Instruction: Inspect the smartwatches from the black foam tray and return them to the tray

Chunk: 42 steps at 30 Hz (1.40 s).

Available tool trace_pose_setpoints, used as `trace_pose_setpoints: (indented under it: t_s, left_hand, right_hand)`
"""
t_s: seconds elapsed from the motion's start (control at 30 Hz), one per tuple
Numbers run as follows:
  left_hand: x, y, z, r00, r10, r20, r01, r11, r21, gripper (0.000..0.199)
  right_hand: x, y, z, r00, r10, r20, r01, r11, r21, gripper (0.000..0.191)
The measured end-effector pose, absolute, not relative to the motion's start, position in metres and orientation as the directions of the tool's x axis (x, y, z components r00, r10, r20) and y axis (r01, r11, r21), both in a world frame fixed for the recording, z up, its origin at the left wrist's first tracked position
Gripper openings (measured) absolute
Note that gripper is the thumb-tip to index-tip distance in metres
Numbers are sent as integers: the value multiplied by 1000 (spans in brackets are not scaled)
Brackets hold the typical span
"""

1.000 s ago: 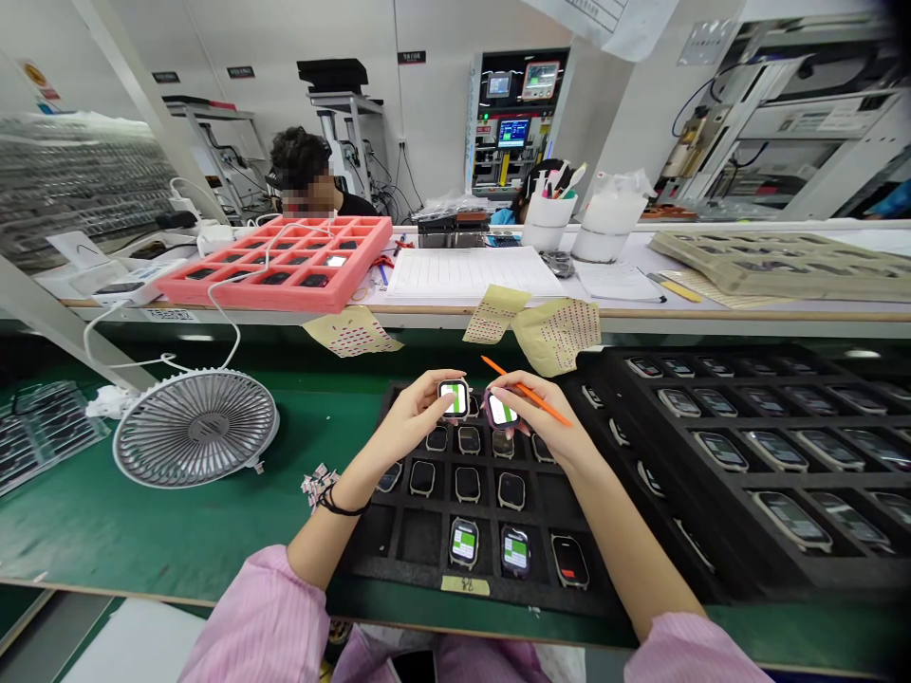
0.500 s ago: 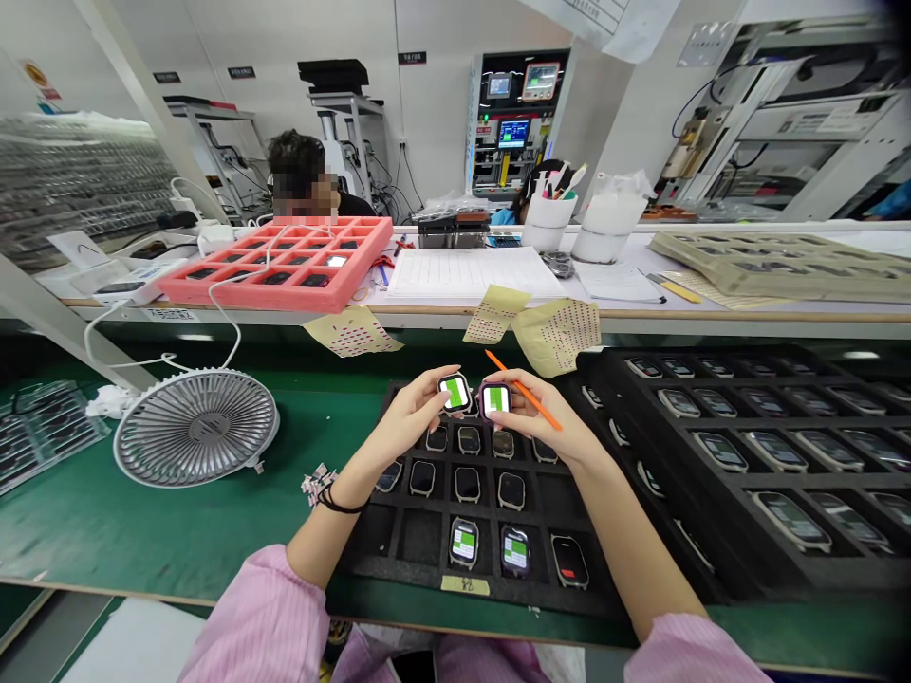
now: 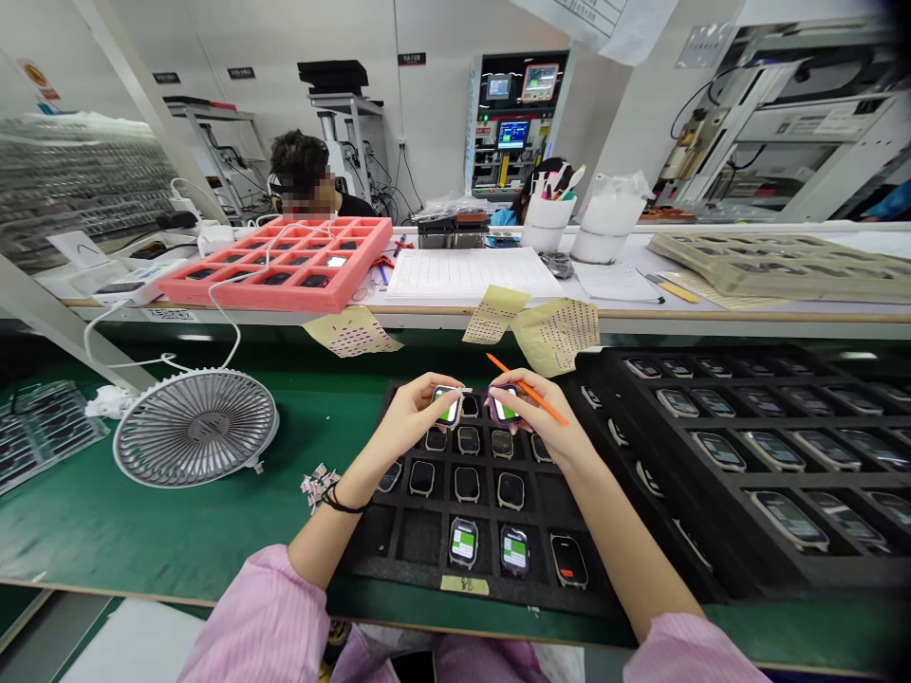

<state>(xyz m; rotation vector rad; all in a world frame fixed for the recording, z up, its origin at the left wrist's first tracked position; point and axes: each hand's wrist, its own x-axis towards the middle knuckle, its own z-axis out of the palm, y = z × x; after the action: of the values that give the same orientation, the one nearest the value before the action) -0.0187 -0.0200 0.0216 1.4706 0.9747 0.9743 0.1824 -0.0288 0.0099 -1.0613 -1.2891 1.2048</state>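
Lowered and tilted since the last frame: a smartwatch (image 3: 448,406) pinched in the left hand (image 3: 409,415), a second smartwatch (image 3: 505,408) in the right hand (image 3: 542,422) along with an orange pencil (image 3: 545,399), both watches close together just above the top row of a black foam tray (image 3: 370,531).

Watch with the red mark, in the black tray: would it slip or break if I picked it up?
The watch probably feels slippery, since its face looks smooth and glassy. With no strap, it's likely light and won't roll far. It may be fragile: the foam tray keeps each one apart.
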Motion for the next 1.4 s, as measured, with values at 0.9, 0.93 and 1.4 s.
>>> trace_pose_setpoints:
  t_s: [0.9,0.93,1.4]
  left_hand:
    - [-25,-14,15,407,909,90,89,-137,987,42]
    - [-25,-14,15,414,906,94,70,-135,988,45]
    - [-26,-15,14,480,868,125,22,-155,988,67]
  right_hand:
    - [194,-26,7,-240,955,173,4,179,-984,29]
    - [194,-27,7,-254,951,176,-1,181,-983,30]
    - [196,-28,9,-312,936,165,7,176,-984,47]
